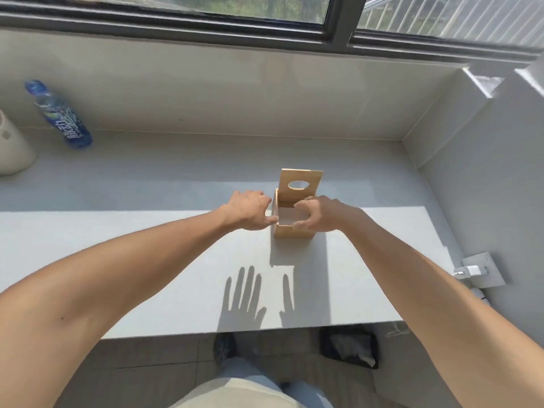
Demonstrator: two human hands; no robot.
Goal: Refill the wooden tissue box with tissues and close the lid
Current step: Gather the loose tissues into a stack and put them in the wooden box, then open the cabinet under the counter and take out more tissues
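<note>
— So, where is the wooden tissue box (pixel 294 229) sitting?

— On the pale ledge (pixel 147 245) below the window (pixel 206 7), right of middle, half in sun and half in shade. Its lid (pixel 300 184) stands upright at the far edge, oval slot showing, so the top is open.

— And the hands?

— The left hand (pixel 250 212) is against the box's left wall, thumb touching the near left corner, fingers stretched along the side rather than wrapped round it. The right hand (pixel 319 213) sits over the right rim with fingers and thumb curled onto it, gripping the box.

— Any tissues inside?

— From what shows, the inside looks bare and pale; I can't tell more.

— What else is about?

— A blue drink bottle (pixel 60 116) far left by the wall, a cream-coloured cylinder (pixel 13 148) beside it, and a white plug (pixel 471 271) in a socket on the right wall.
</note>
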